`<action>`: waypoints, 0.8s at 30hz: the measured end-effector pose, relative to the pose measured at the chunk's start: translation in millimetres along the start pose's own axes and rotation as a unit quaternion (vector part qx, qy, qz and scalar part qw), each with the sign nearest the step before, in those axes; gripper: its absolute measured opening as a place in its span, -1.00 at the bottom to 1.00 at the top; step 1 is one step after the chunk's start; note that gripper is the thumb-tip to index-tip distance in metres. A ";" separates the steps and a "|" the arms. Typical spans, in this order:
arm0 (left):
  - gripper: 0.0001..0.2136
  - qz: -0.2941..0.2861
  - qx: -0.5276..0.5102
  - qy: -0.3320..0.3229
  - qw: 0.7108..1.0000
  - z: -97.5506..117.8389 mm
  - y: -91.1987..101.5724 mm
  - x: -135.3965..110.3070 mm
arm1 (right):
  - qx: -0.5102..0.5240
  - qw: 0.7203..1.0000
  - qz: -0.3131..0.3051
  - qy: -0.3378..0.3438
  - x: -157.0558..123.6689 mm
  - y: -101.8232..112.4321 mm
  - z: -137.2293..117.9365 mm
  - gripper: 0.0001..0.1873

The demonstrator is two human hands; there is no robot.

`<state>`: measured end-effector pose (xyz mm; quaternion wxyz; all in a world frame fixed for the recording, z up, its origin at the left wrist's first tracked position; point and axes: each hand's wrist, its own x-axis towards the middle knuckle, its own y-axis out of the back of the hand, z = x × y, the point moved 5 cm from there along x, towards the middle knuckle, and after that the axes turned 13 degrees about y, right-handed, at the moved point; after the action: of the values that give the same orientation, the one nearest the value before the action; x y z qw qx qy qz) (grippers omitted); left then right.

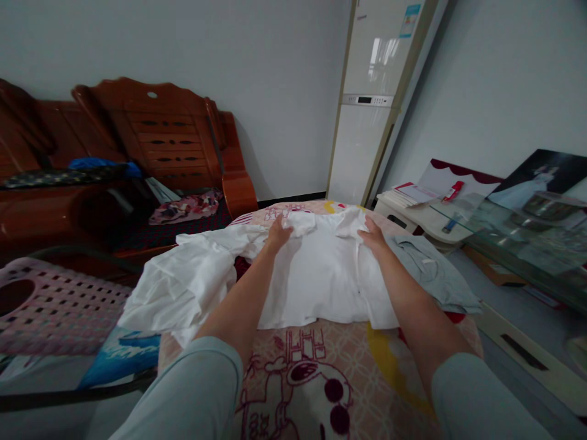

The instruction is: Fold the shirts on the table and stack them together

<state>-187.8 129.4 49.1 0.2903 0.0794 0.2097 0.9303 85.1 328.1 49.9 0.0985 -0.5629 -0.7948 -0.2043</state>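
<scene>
A white shirt [321, 275] lies spread on a patterned pink blanket [330, 373] in front of me. My left hand [278, 233] rests on the shirt's far left shoulder near the collar, fingers curled and pinching the cloth. My right hand [372, 236] presses on the far right shoulder, fingers bent onto the fabric. One white sleeve [183, 287] trails off to the left over the blanket's edge. A grey-blue shirt [431, 269] lies flat just right of the white one.
A carved wooden bench [151, 134] with cloths stands at the back left. A pink plastic stool [50, 305] is at the left. A tall white air conditioner [371, 104] stands in the corner. A low white table [422, 208] and glass top [527, 244] lie right.
</scene>
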 end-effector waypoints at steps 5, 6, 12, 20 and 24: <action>-0.53 -0.031 0.169 -0.073 0.982 -6.5 -5.8 -45.7 | -0.178 0.980 -0.085 0.017 -45.7 2.9 -9.1 -0.56; -0.59 -0.055 0.200 -0.089 0.974 -6.4 -8.4 -59.2 | -0.221 0.968 -0.114 0.022 -58.2 4.0 -14.3 -0.64; -0.63 -0.251 0.269 -0.222 0.903 5.9 -35.7 -168.2 | -0.436 0.852 -0.286 0.051 -134.9 10.5 -54.4 -0.62; -0.46 -0.328 0.339 -0.347 0.811 7.0 -59.1 -255.9 | -0.561 0.737 -0.361 0.107 -174.1 7.8 -71.2 -0.68; -0.52 -0.301 0.334 -0.365 0.815 3.6 -58.2 -250.9 | -0.576 0.761 -0.298 0.038 -152.9 40.2 -57.5 -0.70</action>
<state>48.1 30.0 20.5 0.5664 0.4378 0.3999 0.5723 171.5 183.7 51.0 -0.2801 -0.2405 -0.6508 -0.6635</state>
